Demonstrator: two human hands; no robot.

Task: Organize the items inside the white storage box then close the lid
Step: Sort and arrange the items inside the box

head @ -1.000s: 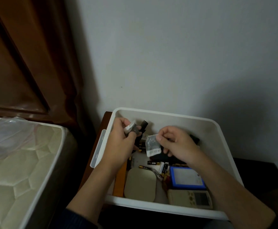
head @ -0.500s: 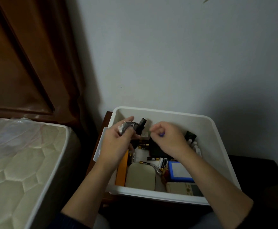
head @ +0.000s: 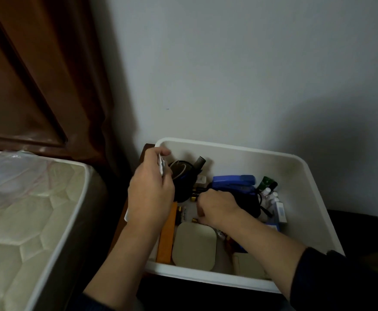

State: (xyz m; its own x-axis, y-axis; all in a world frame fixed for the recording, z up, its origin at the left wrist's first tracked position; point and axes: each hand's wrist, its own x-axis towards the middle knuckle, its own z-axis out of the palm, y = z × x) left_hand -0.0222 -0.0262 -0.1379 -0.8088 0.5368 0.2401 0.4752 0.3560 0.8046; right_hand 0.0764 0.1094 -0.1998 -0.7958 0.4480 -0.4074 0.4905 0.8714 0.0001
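White storage box (head: 300, 176) sits open below me, loose batteries (head: 182, 213) lying just left of my right hand (head: 217, 208), curled down among them, grasp unclear, so it's nearer; left hand (head: 151, 194) pinches a small white packet (head: 162, 168) above.

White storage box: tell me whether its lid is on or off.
Off. The white storage box stands open at the top, its contents exposed, with both hands reaching inside. No lid shows in the head view.
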